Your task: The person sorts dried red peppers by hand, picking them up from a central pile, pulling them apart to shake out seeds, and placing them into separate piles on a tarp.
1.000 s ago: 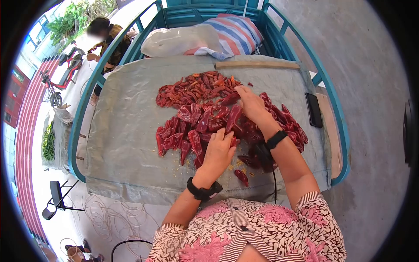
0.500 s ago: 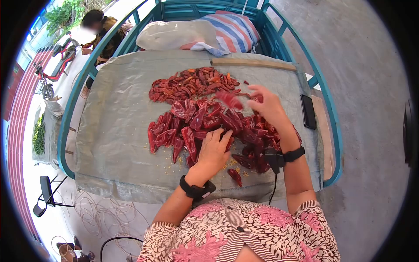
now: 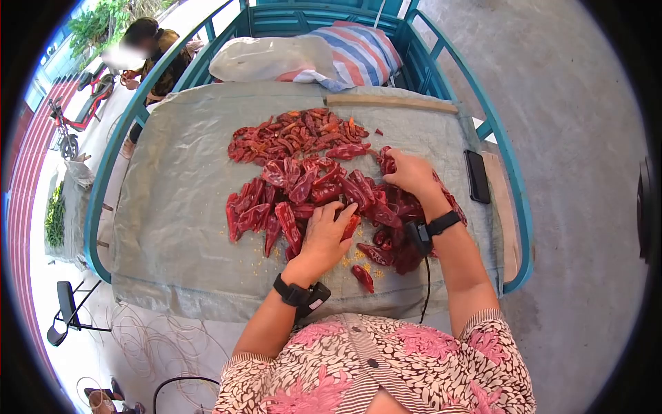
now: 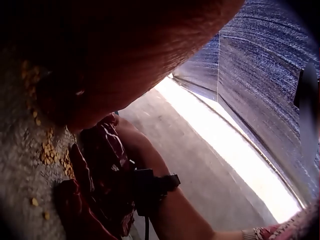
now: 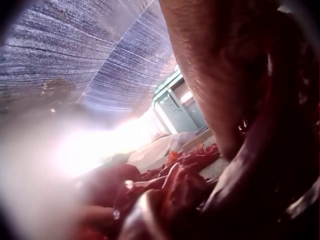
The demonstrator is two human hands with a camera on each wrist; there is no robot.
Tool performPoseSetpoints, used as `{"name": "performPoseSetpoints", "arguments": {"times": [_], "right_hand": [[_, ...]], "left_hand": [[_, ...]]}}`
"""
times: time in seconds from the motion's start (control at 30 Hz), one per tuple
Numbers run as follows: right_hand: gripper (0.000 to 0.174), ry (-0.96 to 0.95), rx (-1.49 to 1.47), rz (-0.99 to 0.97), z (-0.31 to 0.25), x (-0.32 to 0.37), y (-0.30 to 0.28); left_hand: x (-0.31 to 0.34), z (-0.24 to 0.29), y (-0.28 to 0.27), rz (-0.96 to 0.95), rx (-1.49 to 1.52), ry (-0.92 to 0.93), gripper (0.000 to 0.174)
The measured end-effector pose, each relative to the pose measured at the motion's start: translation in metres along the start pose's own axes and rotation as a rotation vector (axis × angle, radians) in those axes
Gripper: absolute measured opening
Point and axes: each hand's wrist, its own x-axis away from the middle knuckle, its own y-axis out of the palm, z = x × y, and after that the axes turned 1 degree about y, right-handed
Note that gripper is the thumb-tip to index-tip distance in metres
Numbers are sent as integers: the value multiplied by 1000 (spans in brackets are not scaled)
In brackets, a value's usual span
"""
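The left hand (image 3: 327,238) and right hand (image 3: 412,176) curl fingers round chillies (image 3: 296,186), probably light, brittle, best pinched near stems.

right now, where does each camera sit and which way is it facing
Head: on the person's head, looking down at the chillies on the grey sheet; both forearms, left hand, right hand show.
Left wrist: low under the left hand, facing across to the right forearm's strap.
Right wrist: under the right hand, facing out over the chillies.
All three share the chillies.
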Motion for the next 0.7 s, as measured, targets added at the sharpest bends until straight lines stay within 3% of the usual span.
{"name": "performPoseSetpoints", "arguments": {"times": [0.03, 0.13, 0.23, 0.3, 0.33, 0.47, 0.57, 0.7], "right_hand": [[55, -43, -27, 73, 0, 1, 8], [51, 43, -163, 43, -6, 9, -2], [47, 7, -429, 62, -27, 37, -31], [44, -127, -553, 157, -40, 55, -36], [43, -194, -613, 205, -48, 65, -40], [48, -249, -863, 31, -87, 100, -41], [52, -334, -854, 225, -87, 106, -20], [44, -32, -628, 240, -53, 92, -22]], "left_hand": [[0, 1, 0, -4, -3, -6, 78], [-1, 0, -1, 19, -3, 17, 76], [-1, -10, 6, 134, 115, 68, 73], [-5, -3, 1, 239, 155, 88, 66], [-6, 6, -4, 271, 265, 51, 64], [-11, 34, -16, 279, 596, -110, 50], [-14, 37, -15, 195, 796, -234, 39], [-17, 25, -10, 265, 842, -285, 21]]}}
